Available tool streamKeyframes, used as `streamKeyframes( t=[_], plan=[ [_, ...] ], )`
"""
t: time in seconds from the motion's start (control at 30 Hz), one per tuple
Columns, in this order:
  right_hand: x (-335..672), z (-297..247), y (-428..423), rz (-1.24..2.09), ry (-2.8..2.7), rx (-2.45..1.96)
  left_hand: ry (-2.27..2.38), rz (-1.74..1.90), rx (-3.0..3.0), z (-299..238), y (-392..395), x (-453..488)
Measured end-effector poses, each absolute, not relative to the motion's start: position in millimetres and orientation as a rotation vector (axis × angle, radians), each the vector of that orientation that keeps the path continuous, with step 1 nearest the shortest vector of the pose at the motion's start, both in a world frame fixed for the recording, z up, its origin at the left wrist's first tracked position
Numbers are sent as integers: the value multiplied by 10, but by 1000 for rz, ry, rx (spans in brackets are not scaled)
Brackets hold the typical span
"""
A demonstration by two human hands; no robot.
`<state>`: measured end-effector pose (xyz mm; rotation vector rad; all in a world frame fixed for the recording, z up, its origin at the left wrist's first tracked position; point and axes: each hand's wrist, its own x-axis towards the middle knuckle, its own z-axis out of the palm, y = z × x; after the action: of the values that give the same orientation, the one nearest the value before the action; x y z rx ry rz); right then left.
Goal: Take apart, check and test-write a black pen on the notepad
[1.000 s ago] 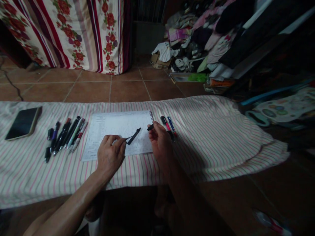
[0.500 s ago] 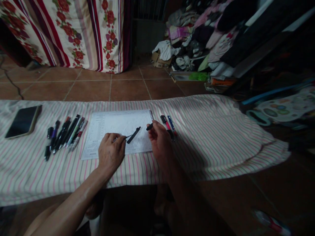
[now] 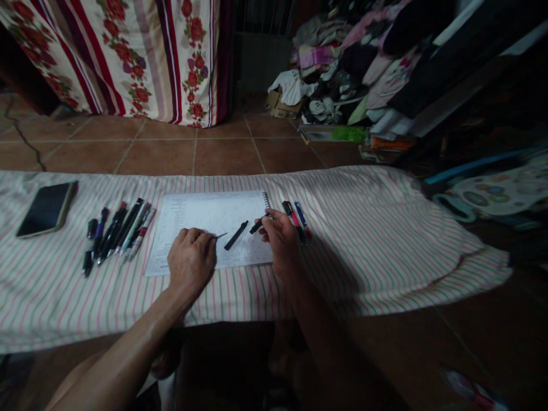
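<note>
My left hand (image 3: 191, 261) rests closed on the spiral notebook (image 3: 201, 220), pinching a thin pen refill (image 3: 220, 236) whose tip points right. A black pen barrel (image 3: 236, 235) lies on the page just beyond that tip, apart from both hands. My right hand (image 3: 280, 240) is closed on a small black pen part (image 3: 256, 226) at the notebook's right edge. Just right of that hand lie a red pen and a blue pen (image 3: 297, 220).
A row of several pens (image 3: 117, 234) lies left of the notebook, and a dark phone (image 3: 46, 209) lies at the far left. All sit on a striped cloth (image 3: 385, 240) over a low surface. Beyond are tiled floor, a floral curtain and a clothes pile.
The black pen barrel, earlier at the tip of the refill in my left hand, now lies loose on the page. My right hand has lowered with its black part.
</note>
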<state>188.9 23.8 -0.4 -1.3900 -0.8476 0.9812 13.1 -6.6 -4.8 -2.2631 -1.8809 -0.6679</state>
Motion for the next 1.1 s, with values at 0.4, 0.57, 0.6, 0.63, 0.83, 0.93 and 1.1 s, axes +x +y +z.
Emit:
streamKeyframes(
  t=[0.4, 0.57, 0.6, 0.63, 0.83, 0.93, 1.1],
  plan=[
    [1959, -129, 229, 750, -1328, -1562, -1977, -967, -2206, -29, -46, 71],
    [1920, -145, 237, 774, -1261, -1508, -2056, -1151, -2204, -9, -32, 60],
    [1917, -155, 241, 787, -1241, -1496, -2065, -1191, -2199, -3, -30, 61],
    [1915, -166, 246, 796, -1225, -1490, -2069, -1228, -2201, 2, -29, 62],
    [1937, -217, 257, 603, -1336, -1561, -2106, -1409, -2214, 17, -13, 63],
    [1934, -185, 244, 469, -1413, -1577, -2143, -1480, -2190, 14, -1, 55],
    [1836, -34, 172, 598, -1388, -1390, -2087, -1539, -2232, 18, -9, 98]
  ],
)
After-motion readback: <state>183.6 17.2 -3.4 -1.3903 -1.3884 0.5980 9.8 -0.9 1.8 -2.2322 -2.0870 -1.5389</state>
